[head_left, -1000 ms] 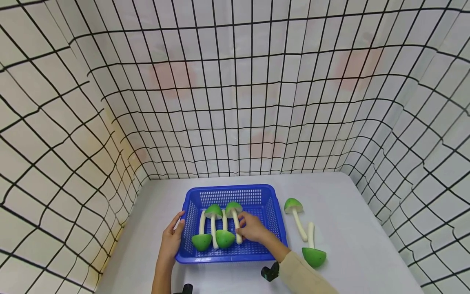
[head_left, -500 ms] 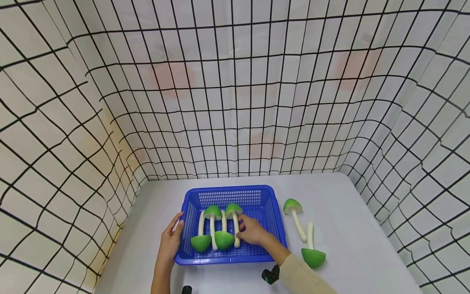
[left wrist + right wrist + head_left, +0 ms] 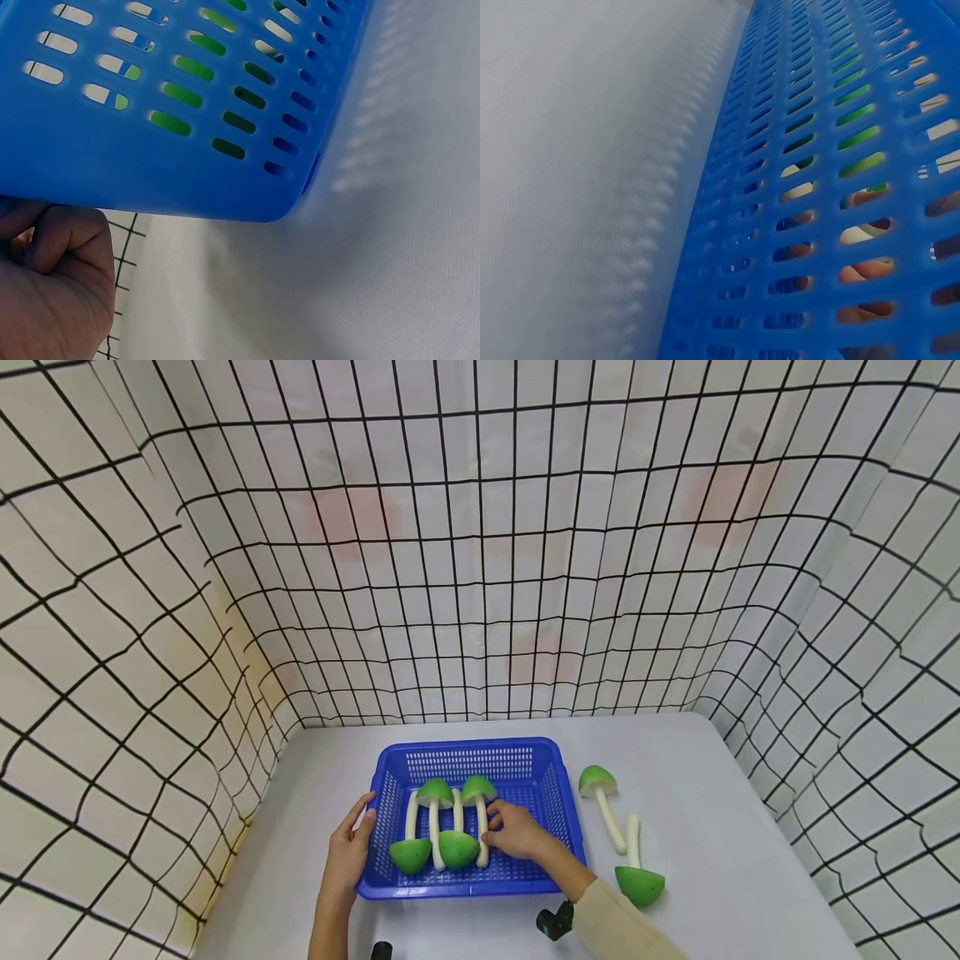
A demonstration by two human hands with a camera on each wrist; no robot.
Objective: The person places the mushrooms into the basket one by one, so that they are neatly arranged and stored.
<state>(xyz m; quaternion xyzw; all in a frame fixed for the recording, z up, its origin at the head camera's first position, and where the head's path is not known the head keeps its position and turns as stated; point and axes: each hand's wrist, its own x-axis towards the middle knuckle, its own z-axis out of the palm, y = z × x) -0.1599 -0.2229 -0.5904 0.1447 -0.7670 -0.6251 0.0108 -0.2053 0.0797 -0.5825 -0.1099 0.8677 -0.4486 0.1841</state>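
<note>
My left hand (image 3: 348, 850) grips the left rim of the blue plastic basket (image 3: 471, 891); in the left wrist view its curled fingers (image 3: 71, 240) are right at the rim. Inside the basket, my right hand (image 3: 517, 831) pinches the stem of a green-capped toy mushroom (image 3: 477, 788) whose cap points to the far side. To its left lie three similar mushrooms in a row, caps alternating: a near-side cap (image 3: 458, 850), a far-side cap (image 3: 435, 792) and another near-side cap (image 3: 410, 856). The right wrist view shows fingers (image 3: 866, 270) only through the basket's slots.
Two more mushrooms lie on the white table to the right: one with its cap (image 3: 597, 781) away from me, one with its cap (image 3: 640, 886) toward me. A black-gridded white sheet (image 3: 480, 568) encloses the back and sides. Small black devices (image 3: 555, 922) show near the wrists.
The lower end of the pinched mushroom's stem has swung slightly left, so it lies straighter beside the others. My left hand has stayed on the basket's rim.
</note>
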